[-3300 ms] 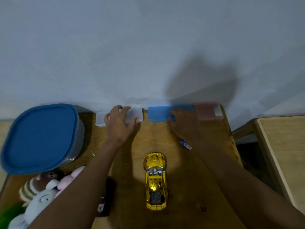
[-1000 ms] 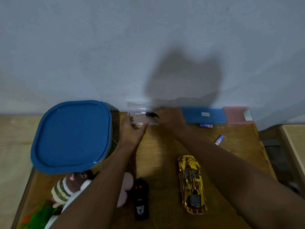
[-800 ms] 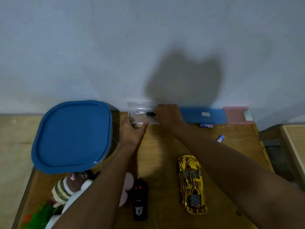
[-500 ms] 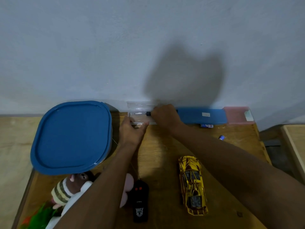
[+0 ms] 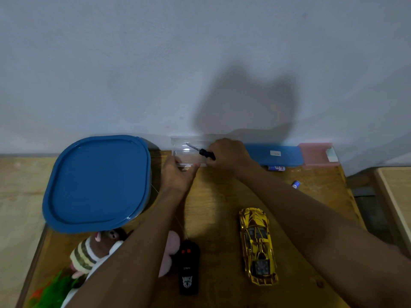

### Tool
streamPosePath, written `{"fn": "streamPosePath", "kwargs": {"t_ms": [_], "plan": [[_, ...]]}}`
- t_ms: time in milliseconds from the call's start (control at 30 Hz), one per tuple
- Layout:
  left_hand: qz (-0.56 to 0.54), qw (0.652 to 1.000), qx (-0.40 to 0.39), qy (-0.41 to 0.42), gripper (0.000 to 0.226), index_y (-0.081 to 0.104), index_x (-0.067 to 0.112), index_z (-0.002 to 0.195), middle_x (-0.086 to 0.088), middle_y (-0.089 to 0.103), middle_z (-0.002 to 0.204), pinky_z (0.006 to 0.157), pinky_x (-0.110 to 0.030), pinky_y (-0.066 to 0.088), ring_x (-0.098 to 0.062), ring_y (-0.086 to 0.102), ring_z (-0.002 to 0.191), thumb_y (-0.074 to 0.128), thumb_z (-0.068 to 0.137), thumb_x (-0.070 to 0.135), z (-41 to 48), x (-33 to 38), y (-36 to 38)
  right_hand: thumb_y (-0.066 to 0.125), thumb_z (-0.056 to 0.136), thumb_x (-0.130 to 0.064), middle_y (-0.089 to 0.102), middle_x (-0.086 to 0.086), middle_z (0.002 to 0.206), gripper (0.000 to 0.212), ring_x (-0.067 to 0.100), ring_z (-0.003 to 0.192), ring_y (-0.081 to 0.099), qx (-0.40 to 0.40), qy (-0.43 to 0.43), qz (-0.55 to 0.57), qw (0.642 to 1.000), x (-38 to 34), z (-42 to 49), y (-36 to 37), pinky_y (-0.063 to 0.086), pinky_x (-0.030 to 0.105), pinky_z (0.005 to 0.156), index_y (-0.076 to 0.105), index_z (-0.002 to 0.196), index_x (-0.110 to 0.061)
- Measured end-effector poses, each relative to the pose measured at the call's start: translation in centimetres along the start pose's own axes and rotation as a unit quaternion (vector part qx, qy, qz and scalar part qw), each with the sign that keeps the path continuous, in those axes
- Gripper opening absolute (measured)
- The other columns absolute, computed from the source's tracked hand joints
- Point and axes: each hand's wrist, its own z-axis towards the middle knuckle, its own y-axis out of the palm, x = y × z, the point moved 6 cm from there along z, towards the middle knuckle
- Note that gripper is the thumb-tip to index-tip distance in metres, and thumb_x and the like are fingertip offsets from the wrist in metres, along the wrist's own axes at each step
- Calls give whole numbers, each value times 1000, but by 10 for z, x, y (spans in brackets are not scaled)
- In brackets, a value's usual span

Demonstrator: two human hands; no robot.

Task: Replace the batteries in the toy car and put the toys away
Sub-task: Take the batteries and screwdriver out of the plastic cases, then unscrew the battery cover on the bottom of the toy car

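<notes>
The toy car (image 5: 258,245) stands on its wheels near the front edge of the table (image 5: 222,196), untouched. Its long axis runs near-to-far, nose toward the wall. The remote control (image 5: 188,266) lies left of the car, parallel to it, and the plush toys (image 5: 89,254) lie further left. Beyond the car and to its right lie two loose batteries (image 5: 296,184).

Both hands work beyond the car, on its far-left side, well apart from it. The left hand (image 5: 178,174) grips the near edge of a clear case (image 5: 184,156) that sits against the wall. The right hand (image 5: 229,155) has its fingers closed round the black handle of a screwdriver (image 5: 201,151). The shaft points away from the car, out over the clear case.

The right hand is the nearer of the two to the car. The coming move is probably to bring the screwdriver back toward the car. The car's underside faces the table, so the car must be turned over before any battery cover can be reached.
</notes>
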Motion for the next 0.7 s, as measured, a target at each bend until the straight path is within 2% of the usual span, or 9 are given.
{"fn": "streamPosePath", "kwargs": {"t_ms": [67,133,200,267,333,433,500,567,700], "plan": [[-1,1000,-8,0,41,51,24,108,1,57,106,82,-39,57,-16,58,97,75,81,42,-2,3,-1,58,84,-38,63,3,85,24,23,81,60,11,29,87,996,10,-17,2,40,30,58,67,89,-16],[7,1000,-3,7,48,49,22,117,-1,54,115,85,-36,54,-17,54,105,75,82,41,-6,9,-4,60,87,-32,64,5,92,25,21,83,59,29,63,216,974,19,-37,0,47,33,65,68,100,-13],[42,999,15,29,54,47,20,123,-2,52,120,88,-38,52,-17,52,109,73,82,44,-14,17,-8,62,89,-25,64,6,97,23,18,85,57,49,98,325,939,27,-60,-1,44,28,67,66,106,-11],[62,996,29,50,56,47,20,125,0,51,123,91,-39,51,-16,50,112,71,83,47,-26,27,-11,61,92,-23,63,1,98,21,13,87,56,53,128,377,916,32,-84,2,39,20,66,64,110,-13],[57,997,26,50,51,47,22,125,4,49,121,87,-34,49,-12,49,109,68,86,47,-43,37,-9,59,93,-24,61,-6,91,16,8,82,56,65,163,409,895,35,-110,7,39,17,64,62,107,-19],[68,996,11,52,33,53,26,113,8,56,110,72,-26,45,-9,53,94,64,89,46,-77,53,1,51,95,-20,59,-7,77,9,6,67,54,108,233,521,814,41,-152,12,39,21,58,58,101,-19],[78,995,-37,59,31,57,23,113,3,61,107,70,-29,46,-13,56,92,61,92,44,-105,57,18,42,98,-17,52,-1,71,15,8,60,45,131,268,548,781,46,-181,13,34,25,53,57,100,-15],[83,990,-100,61,39,58,16,118,-1,61,110,79,-34,50,-19,57,97,60,92,44,-138,60,39,38,99,-21,48,2,69,19,11,58,41,155,297,537,774,51,-209,12,32,29,53,56,93,-18],[142,976,-153,64,57,54,11,126,-13,54,128,92,-39,45,-34,51,120,63,88,52,-194,61,74,43,99,-28,45,-2,65,21,9,55,37,186,322,568,734,56,-248,17,29,28,51,54,83,-22]]}}
